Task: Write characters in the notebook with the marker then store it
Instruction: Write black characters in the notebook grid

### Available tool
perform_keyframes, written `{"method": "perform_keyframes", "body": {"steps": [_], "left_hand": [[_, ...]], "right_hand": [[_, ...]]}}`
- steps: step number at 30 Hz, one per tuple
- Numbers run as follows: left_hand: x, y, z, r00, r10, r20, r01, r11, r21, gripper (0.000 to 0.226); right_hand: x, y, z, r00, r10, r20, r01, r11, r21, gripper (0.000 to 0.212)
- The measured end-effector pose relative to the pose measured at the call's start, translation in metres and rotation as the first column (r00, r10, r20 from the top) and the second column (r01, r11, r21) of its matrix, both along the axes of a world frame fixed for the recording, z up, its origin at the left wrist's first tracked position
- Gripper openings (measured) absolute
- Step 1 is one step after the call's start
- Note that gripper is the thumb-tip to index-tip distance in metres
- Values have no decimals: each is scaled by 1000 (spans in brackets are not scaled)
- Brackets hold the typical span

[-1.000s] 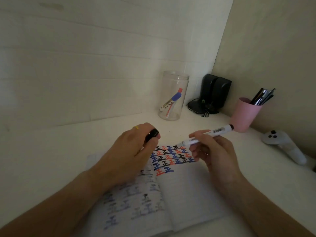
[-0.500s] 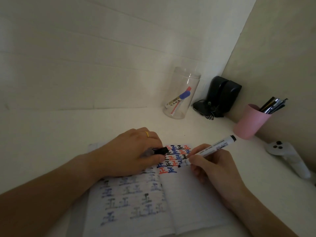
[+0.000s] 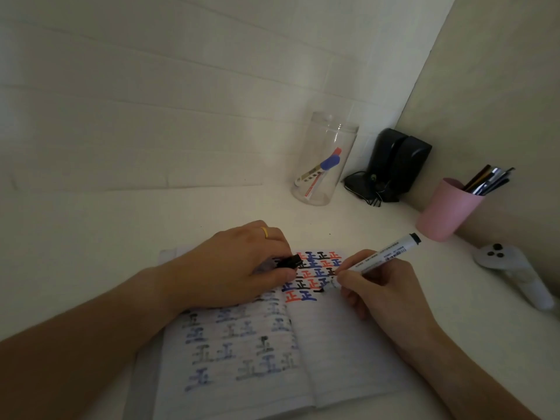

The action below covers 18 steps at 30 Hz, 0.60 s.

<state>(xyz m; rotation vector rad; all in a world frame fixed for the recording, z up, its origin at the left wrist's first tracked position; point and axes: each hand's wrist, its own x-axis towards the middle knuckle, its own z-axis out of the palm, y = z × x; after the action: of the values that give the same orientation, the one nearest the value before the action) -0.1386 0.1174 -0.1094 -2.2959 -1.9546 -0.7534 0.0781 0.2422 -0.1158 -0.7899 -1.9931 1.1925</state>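
An open notebook [image 3: 342,353] lies on the white desk, its right page carrying rows of red, blue and black characters at the top. My right hand [image 3: 381,295] grips a white marker [image 3: 385,256] with a black end, its tip down on the page beside the last row of characters. My left hand [image 3: 233,268] rests on the left page and pinches the marker's black cap [image 3: 289,262] between thumb and fingers. A gold ring sits on one left finger.
A clear jar [image 3: 325,159] holding a red and a blue marker stands at the back. To its right are a black device with cables [image 3: 394,165], a pink cup [image 3: 445,209] of pens, and a white controller [image 3: 515,274] by the right wall.
Both hands have come down from above the page. The left hand now rests on the notebook with the cap, and the marker tip has dropped onto the right page.
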Motion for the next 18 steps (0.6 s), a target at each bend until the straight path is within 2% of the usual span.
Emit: {"method": "perform_keyframes", "body": {"steps": [7, 10, 18], "left_hand": [[0, 0, 0, 1000, 2, -6, -2, 1000, 4, 31], [0, 1, 0, 1000, 4, -10, -4, 1000, -3, 31], [0, 1, 0, 1000, 10, -10, -11, 1000, -10, 31]], "right_hand": [[1, -1, 0, 999, 41, -10, -41, 999, 24, 13], [-1, -3, 1, 999, 43, -10, -43, 999, 17, 3], [1, 0, -1, 999, 24, -34, -23, 1000, 10, 11]]}}
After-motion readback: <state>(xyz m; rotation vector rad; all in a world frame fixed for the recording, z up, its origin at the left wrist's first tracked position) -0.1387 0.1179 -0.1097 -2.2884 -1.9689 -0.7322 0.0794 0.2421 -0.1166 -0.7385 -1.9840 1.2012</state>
